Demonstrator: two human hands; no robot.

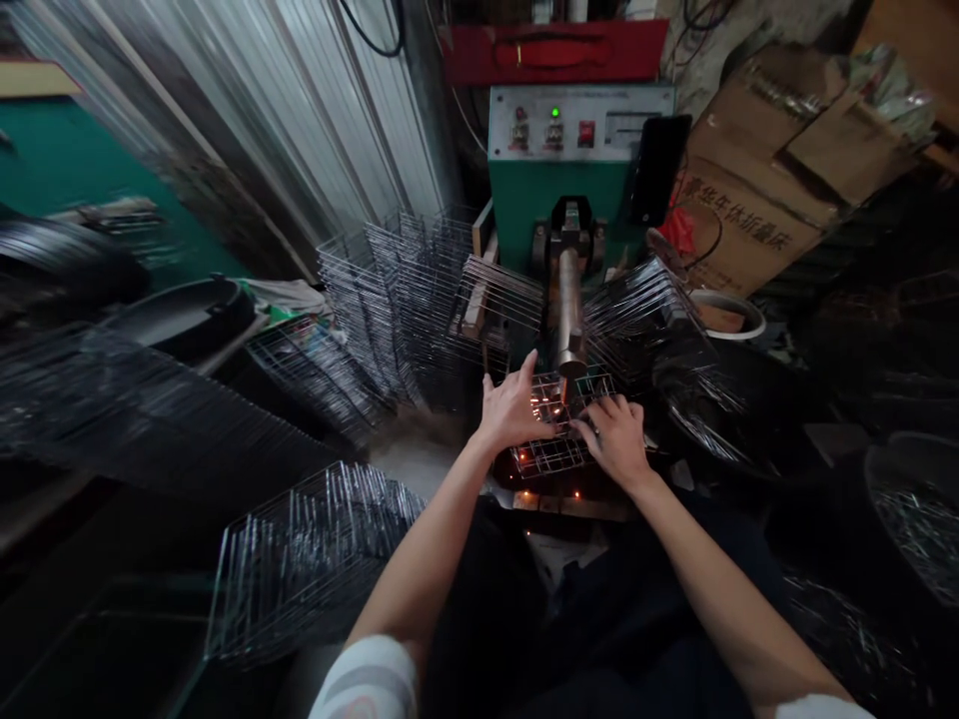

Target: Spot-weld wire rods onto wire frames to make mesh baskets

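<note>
Frame centre: your left hand [510, 409] and right hand [617, 436] touch the wire grid [555, 456], grip unclear; flying sparks [555, 409] could burn you.

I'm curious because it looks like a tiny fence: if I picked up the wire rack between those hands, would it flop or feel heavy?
The wire rack would probably stay stiff, because its wires cross in a grid. It's likely light for its size, since it's mostly gaps.
</note>
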